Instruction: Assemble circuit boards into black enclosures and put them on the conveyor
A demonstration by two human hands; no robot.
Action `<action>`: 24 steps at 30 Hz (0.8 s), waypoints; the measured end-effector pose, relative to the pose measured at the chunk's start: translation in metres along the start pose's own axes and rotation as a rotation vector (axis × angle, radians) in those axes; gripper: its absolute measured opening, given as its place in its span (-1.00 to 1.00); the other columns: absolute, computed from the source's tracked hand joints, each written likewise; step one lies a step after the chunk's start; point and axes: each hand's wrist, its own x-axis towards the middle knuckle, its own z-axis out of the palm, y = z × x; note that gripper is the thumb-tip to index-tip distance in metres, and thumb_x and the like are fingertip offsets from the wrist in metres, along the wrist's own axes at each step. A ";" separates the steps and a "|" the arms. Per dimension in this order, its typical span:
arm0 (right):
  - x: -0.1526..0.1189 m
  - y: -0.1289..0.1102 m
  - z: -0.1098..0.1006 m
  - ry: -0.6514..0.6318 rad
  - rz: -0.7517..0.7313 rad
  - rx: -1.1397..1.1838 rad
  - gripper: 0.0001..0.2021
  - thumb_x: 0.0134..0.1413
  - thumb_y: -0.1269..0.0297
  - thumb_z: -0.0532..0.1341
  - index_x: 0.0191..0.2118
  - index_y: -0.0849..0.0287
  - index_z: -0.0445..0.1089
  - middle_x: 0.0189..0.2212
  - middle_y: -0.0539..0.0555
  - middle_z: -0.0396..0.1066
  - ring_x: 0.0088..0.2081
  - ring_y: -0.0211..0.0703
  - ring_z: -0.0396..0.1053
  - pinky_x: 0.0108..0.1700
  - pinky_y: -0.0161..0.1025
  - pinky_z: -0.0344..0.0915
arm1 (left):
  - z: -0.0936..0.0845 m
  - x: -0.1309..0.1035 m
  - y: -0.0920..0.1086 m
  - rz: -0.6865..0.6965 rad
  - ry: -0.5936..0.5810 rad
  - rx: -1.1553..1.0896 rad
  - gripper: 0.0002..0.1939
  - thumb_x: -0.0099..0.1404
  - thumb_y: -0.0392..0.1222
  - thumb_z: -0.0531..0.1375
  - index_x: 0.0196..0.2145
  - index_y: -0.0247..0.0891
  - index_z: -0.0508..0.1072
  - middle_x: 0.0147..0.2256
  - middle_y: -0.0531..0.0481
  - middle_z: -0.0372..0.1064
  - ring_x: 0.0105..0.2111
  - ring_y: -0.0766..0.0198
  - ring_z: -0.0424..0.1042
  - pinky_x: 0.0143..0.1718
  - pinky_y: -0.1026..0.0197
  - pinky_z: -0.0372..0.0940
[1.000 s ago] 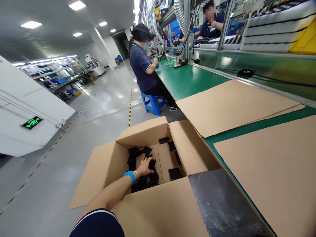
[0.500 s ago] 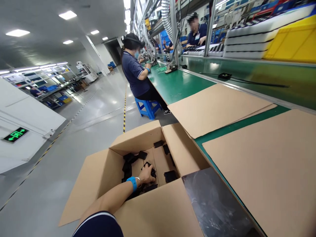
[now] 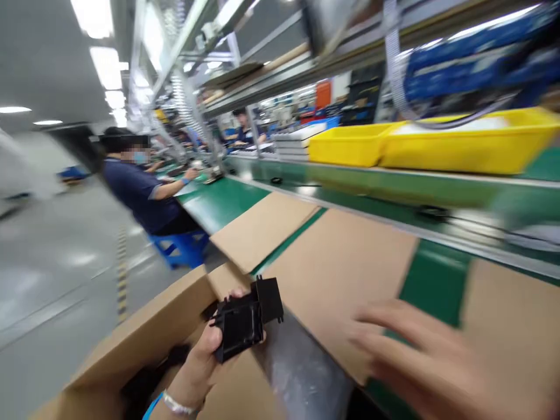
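Note:
My left hand (image 3: pixel 203 356) is closed around two black plastic housings, raised above the cardboard box. The nearer black plastic housing (image 3: pixel 240 328) shows a shallow recess with small tabs on its edge; the other black housing (image 3: pixel 271 298) sticks out behind it, with small pegs at its corners. Inside the open cardboard box (image 3: pixel 149 332) lie more black pieces, dark and blurred. My right hand (image 3: pixel 420 356), smeared by motion, hovers over the bench with fingers stretched out and nothing in them.
Flat cardboard sheets (image 3: pixel 336 268) cover part of the green bench (image 3: pixel 437 280). A dark, shiny sheet (image 3: pixel 301 367) lies between box and bench. Yellow bins (image 3: pixel 464 143) stand beyond the conveyor. A co-worker (image 3: pixel 140 181) sits on a blue stool (image 3: pixel 179 248) at the left.
My left hand has come up out of the box with the black housings. The right hand has entered at the lower right. The view has swung right towards the bench.

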 end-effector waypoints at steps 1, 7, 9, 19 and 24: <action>0.005 -0.004 -0.003 -0.074 -0.031 -0.046 -0.74 0.26 0.21 0.17 0.03 0.08 0.37 -0.05 0.19 0.40 -0.08 -0.07 0.36 -0.13 -0.20 0.34 | 0.027 0.012 -0.011 -0.048 -0.086 -0.099 -0.34 0.04 0.16 0.34 0.07 0.00 0.33 -0.03 -0.03 0.33 -0.07 0.03 0.39 -0.06 -0.01 0.39; 0.000 0.027 -0.011 -0.090 0.053 -0.301 -0.89 0.16 0.34 0.14 -0.40 0.15 0.26 -0.43 0.05 0.34 -0.35 -0.13 0.23 -0.32 -0.19 0.15 | 0.152 0.083 -0.072 -0.234 -0.327 -0.132 -0.43 0.19 0.32 0.19 0.06 0.02 0.36 0.03 -0.01 0.35 0.03 0.03 0.34 -0.02 0.10 0.35; -0.019 0.035 -0.029 -0.056 0.148 -0.275 -0.90 0.14 0.37 0.11 -0.41 0.14 0.22 -0.41 0.07 0.32 -0.35 -0.12 0.20 -0.34 -0.19 0.12 | 0.177 0.102 -0.080 -0.154 -0.383 0.034 -0.40 0.16 0.33 0.21 0.05 -0.01 0.35 0.01 -0.03 0.36 -0.04 0.04 0.38 -0.09 0.10 0.36; -0.103 0.096 -0.088 -0.462 0.632 -0.456 -0.89 0.07 0.52 0.15 -0.34 0.17 0.33 -0.34 0.11 0.30 -0.28 -0.07 0.21 -0.30 -0.19 0.13 | 0.236 0.164 -0.100 0.454 -0.717 1.122 -0.65 0.06 -0.37 0.20 -0.18 -0.07 0.48 -0.14 -0.06 0.32 -0.09 0.04 0.29 0.00 0.00 0.24; -0.112 0.097 -0.091 -0.508 0.607 -0.365 -0.95 0.11 0.30 0.25 -0.31 0.15 0.39 -0.33 0.08 0.33 -0.25 -0.07 0.26 -0.25 -0.18 0.17 | 0.234 0.174 -0.096 0.455 -0.692 1.200 -0.61 0.17 -0.23 0.24 -0.02 -0.09 0.40 -0.09 -0.08 0.30 -0.06 0.06 0.31 0.01 0.01 0.26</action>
